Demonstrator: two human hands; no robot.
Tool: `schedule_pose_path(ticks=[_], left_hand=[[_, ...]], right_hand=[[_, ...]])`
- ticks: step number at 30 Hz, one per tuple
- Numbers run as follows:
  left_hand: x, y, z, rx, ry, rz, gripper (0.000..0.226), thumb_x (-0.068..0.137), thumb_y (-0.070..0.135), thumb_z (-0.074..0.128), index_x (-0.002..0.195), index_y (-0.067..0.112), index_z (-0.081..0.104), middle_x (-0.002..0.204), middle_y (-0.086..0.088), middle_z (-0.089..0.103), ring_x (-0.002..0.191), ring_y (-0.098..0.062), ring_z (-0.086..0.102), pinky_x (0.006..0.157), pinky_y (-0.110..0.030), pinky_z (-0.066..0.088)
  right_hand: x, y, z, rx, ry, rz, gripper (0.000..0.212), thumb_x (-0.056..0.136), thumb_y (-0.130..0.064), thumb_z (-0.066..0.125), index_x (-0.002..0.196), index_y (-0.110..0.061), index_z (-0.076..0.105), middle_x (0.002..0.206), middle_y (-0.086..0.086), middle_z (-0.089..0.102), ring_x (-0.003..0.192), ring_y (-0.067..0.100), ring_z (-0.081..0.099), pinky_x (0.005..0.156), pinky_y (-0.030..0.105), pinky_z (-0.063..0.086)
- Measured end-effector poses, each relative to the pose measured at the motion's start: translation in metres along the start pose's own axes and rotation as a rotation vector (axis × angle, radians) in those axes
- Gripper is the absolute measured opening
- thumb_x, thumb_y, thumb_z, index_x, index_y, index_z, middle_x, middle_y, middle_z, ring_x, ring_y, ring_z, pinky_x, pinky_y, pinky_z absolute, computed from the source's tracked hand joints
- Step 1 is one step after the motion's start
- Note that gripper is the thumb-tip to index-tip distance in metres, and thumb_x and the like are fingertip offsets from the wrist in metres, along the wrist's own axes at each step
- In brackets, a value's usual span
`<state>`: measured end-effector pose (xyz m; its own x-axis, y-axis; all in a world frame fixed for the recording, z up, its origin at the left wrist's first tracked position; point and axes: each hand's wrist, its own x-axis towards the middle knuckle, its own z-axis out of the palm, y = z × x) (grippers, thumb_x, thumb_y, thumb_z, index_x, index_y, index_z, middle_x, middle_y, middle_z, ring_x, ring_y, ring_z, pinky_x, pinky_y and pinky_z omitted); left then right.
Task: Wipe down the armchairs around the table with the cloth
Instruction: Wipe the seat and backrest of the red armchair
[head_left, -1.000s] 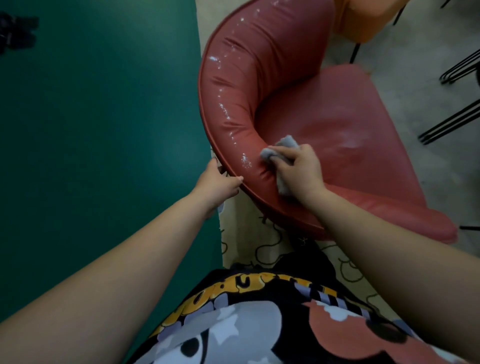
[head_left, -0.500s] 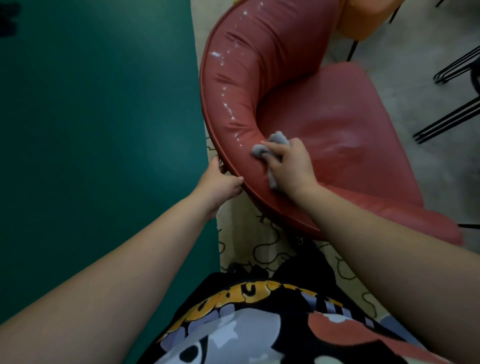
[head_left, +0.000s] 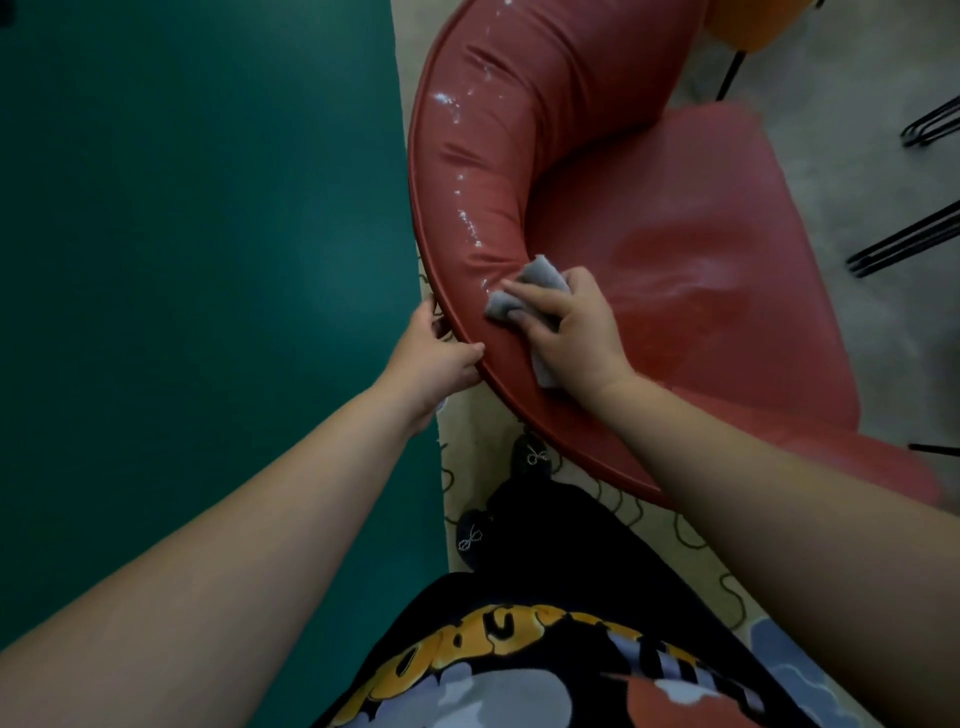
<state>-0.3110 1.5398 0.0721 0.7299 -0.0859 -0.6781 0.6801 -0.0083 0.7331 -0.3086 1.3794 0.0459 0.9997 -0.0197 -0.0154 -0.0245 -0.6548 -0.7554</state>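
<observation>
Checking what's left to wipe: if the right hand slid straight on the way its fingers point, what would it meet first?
The right hand, pressing the grey cloth, points up along the red armchair backrest; probably the white wet specks first.

lounge or café | red armchair (head_left: 597, 171) | green table (head_left: 208, 234) | patterned rug (head_left: 613, 512)

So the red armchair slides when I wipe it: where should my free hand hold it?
Grip the armchair by its piped outer back rim, from the table side: thin enough to pinch, opposite the cloth. The left hand grips there.
</observation>
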Motion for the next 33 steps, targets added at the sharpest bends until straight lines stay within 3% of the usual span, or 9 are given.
schedule_pose_path(ticks=[5,9,10,14,18,24,28,31,33], left_hand=[[0.015,0.005,-0.005,0.04,0.036,0.007,0.091,0.083,-0.011,0.063,0.153,0.031,0.022,0.138,-0.004,0.048,0.114,-0.025,0.061,0.084,-0.042,0.058],[0.018,0.016,-0.011,0.159,0.054,0.06,0.118,0.062,0.008,0.074,0.154,0.041,0.007,0.143,0.0,0.048,0.117,-0.025,0.061,0.095,-0.049,0.053],[0.02,0.018,-0.013,0.19,0.05,0.065,0.121,0.059,0.012,0.075,0.153,0.044,0.006,0.144,0.0,0.047,0.12,-0.024,0.059,0.096,-0.048,0.052],[0.031,0.024,-0.02,0.281,0.036,0.087,0.125,0.054,0.023,0.082,0.149,0.053,0.006,0.151,0.003,0.038,0.133,-0.024,0.048,0.102,-0.048,0.048],[0.04,0.033,-0.024,0.346,0.032,0.142,0.128,0.049,0.032,0.081,0.148,0.053,0.003,0.152,0.001,0.037,0.133,-0.02,0.048,0.107,-0.045,0.045],[0.055,0.053,-0.034,0.32,0.005,0.149,0.114,0.08,-0.012,0.067,0.153,0.041,-0.002,0.143,0.016,0.026,0.108,-0.017,0.064,0.094,-0.043,0.053],[0.073,0.067,-0.047,0.352,-0.024,0.15,0.116,0.077,-0.003,0.074,0.155,0.036,-0.002,0.158,0.014,0.02,0.123,-0.022,0.056,0.1,-0.046,0.049],[0.089,0.08,-0.056,0.407,-0.067,0.16,0.116,0.078,-0.001,0.075,0.155,0.036,-0.003,0.161,0.013,0.017,0.124,-0.021,0.055,0.103,-0.046,0.047],[0.099,0.088,-0.061,0.456,-0.097,0.177,0.117,0.077,0.003,0.077,0.154,0.038,-0.004,0.161,0.014,0.017,0.123,-0.02,0.056,0.103,-0.044,0.047]], right_hand=[[0.034,0.02,-0.006,0.008,0.096,0.262,0.032,0.089,-0.023,0.065,0.121,-0.022,0.065,0.103,0.004,0.042,0.101,0.015,0.05,0.087,0.003,0.026],[0.032,0.003,0.008,0.075,-0.036,-0.135,0.033,0.083,-0.018,0.067,0.115,-0.016,0.069,0.095,0.014,0.048,0.088,0.017,0.05,0.086,0.003,0.033],[0.035,0.006,0.009,0.075,-0.034,-0.129,0.032,0.083,-0.017,0.067,0.115,-0.016,0.069,0.094,0.012,0.047,0.088,0.02,0.052,0.085,0.002,0.033],[0.055,0.029,-0.004,0.106,0.106,0.235,0.032,0.086,-0.016,0.068,0.117,-0.019,0.068,0.102,0.006,0.044,0.099,0.02,0.054,0.084,-0.004,0.028],[0.039,0.003,0.006,0.143,-0.055,-0.175,0.035,0.08,-0.015,0.068,0.115,-0.017,0.069,0.094,0.009,0.046,0.088,0.01,0.047,0.087,0.002,0.034],[0.047,0.012,0.002,0.132,0.055,0.005,0.036,0.081,-0.012,0.069,0.117,-0.021,0.067,0.094,0.003,0.044,0.086,0.009,0.048,0.086,0.0,0.033],[0.03,0.005,0.001,0.097,-0.109,-0.158,0.035,0.081,-0.013,0.068,0.114,-0.021,0.069,0.095,0.007,0.048,0.088,0.012,0.05,0.088,0.007,0.038],[0.041,0.017,-0.005,0.016,0.094,0.139,0.035,0.082,-0.01,0.071,0.115,-0.021,0.068,0.092,0.005,0.044,0.084,0.017,0.053,0.086,0.009,0.041],[0.035,0.014,-0.008,0.026,0.132,0.167,0.036,0.082,-0.012,0.071,0.115,-0.023,0.068,0.092,0.005,0.045,0.086,0.017,0.054,0.085,0.004,0.037]])
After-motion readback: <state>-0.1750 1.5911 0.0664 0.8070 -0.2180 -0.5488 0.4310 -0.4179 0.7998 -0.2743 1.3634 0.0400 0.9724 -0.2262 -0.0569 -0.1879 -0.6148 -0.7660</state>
